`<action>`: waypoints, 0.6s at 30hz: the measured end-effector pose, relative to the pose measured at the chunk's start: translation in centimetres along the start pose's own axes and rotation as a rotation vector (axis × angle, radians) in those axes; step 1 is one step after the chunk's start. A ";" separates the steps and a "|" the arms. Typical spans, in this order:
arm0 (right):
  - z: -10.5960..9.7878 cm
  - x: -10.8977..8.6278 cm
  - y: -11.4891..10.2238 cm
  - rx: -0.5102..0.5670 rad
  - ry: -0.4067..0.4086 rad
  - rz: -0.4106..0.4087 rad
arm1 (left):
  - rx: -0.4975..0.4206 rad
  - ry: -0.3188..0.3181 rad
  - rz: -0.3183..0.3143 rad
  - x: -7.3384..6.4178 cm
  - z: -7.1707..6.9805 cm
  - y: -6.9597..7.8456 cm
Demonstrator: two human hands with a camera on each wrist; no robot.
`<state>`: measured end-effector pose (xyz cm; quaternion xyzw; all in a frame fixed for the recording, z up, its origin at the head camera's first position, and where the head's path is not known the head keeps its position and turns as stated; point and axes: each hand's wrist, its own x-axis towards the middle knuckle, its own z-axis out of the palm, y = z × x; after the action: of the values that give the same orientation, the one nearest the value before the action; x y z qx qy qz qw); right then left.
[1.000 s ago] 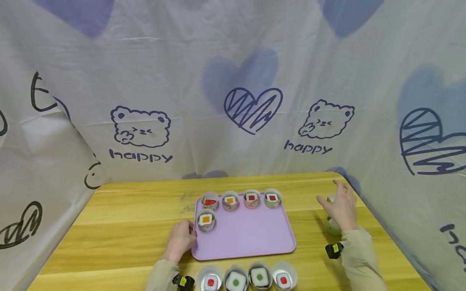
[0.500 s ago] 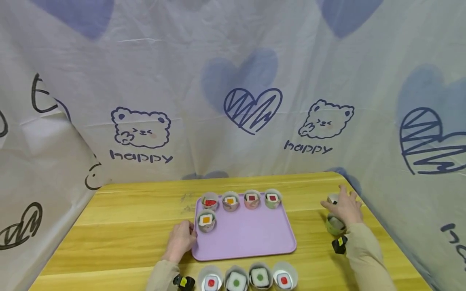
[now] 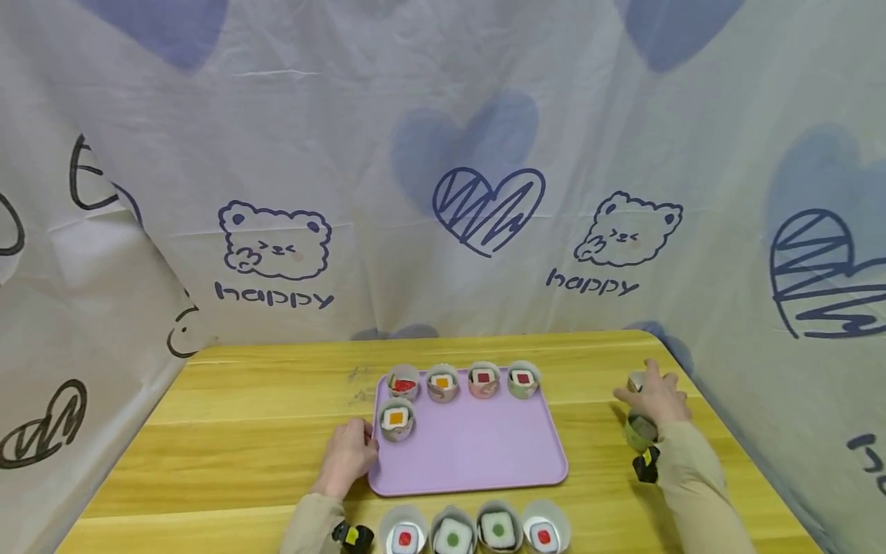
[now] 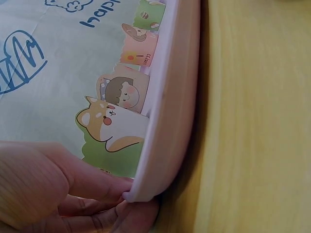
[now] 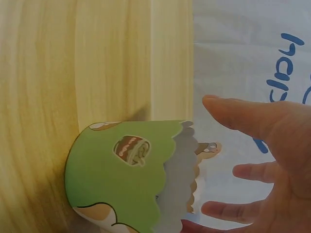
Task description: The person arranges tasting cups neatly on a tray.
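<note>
My left hand [image 3: 348, 454] pinches the left rim of a purple tray [image 3: 477, 442]; in the left wrist view the thumb [image 4: 99, 187] lies over the rim, with fingers curled beneath. Along the tray's back edge and left side stand several paper cups with sushi-like pieces, one holding an orange-topped piece [image 3: 396, 418]. At the table's right side, my right hand [image 3: 657, 398] hovers with fingers spread over two paper cups. The nearer is a green cup [image 5: 124, 170] with a scalloped rim; the farther white-rimmed cup [image 3: 635, 379] is partly hidden by the hand. No contact with either shows.
In front of the tray, a row of several paper cups holds white pieces with red or green centres, such as a green-dotted piece [image 3: 498, 529]. A patterned white curtain [image 3: 388, 254] hangs behind and beside the wooden table [image 3: 242, 431].
My right hand has shifted slightly right and down over the two cups, showing more of the green one. The left hand keeps its hold on the tray. The head view has turned slightly.
</note>
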<state>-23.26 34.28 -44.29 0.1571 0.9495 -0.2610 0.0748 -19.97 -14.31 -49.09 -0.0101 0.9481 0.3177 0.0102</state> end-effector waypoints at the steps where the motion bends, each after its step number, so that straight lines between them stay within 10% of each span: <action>1: 0.0 0.0 0.0 0.002 -0.003 0.004 | 0.000 0.000 0.002 0.0 0.0 0.0; 18: 0.4 2.1 0.3 -0.024 -0.042 0.055 | 0.002 0.004 0.001 0.0 -0.2 0.0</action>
<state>-25.13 34.89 -45.29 0.1768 0.9461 -0.2508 0.1039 -19.97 -14.39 -48.91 -0.0105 0.9484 0.3169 0.0084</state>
